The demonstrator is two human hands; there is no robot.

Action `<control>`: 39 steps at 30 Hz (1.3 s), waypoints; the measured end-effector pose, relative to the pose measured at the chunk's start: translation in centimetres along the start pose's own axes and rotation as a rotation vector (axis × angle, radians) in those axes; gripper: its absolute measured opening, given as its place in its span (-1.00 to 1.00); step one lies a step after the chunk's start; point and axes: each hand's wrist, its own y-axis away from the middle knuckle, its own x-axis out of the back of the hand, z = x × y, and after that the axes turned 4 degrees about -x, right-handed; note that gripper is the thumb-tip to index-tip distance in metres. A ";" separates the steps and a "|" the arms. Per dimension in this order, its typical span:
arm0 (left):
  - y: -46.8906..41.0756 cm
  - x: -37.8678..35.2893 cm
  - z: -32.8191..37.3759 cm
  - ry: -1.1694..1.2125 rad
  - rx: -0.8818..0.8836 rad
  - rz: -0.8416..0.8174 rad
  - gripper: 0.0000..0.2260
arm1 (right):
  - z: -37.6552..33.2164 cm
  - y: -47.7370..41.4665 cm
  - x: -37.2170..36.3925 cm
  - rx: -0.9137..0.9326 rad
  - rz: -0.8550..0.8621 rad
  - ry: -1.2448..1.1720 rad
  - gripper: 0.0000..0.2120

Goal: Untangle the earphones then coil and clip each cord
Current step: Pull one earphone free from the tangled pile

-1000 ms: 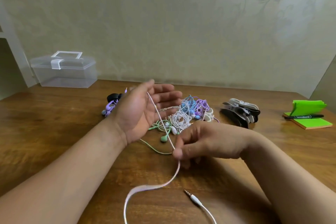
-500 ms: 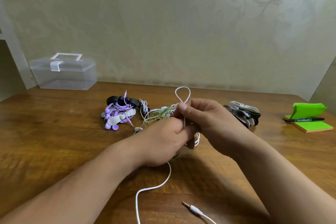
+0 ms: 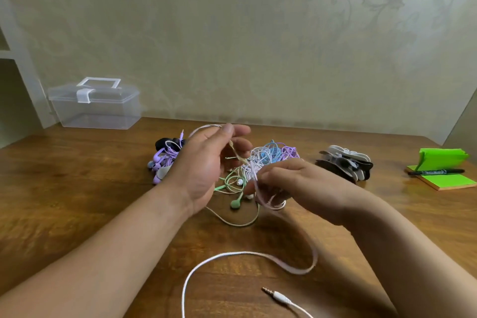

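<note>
1. Black marker, lying across the green note pad at the far right of the worktop: I see a strip of pale print along the barrel, too small and blurred for me to read.
2. All other items in view: I can read no text, brand, number or sign on any of them.

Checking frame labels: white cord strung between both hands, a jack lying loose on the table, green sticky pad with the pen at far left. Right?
One slip: in the head view the green sticky pad with the pen sits at far right, not left. The rest holds: the white cord runs between left hand and right hand, jack loose on the table.
</note>
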 end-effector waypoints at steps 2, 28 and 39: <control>0.1 0.0 0.0 -0.006 -0.021 -0.029 -0.70 | 0.0 0.2 0.2 -0.048 -0.032 0.045 -0.68; 0.4 0.4 1.0 0.023 0.010 -0.186 -0.75 | 0.6 1.3 3.0 0.161 -0.491 -0.034 -0.44; 1.6 -0.6 0.3 -0.757 0.015 -0.385 -0.57 | 1.2 -0.4 2.2 0.012 -0.169 -0.270 -0.23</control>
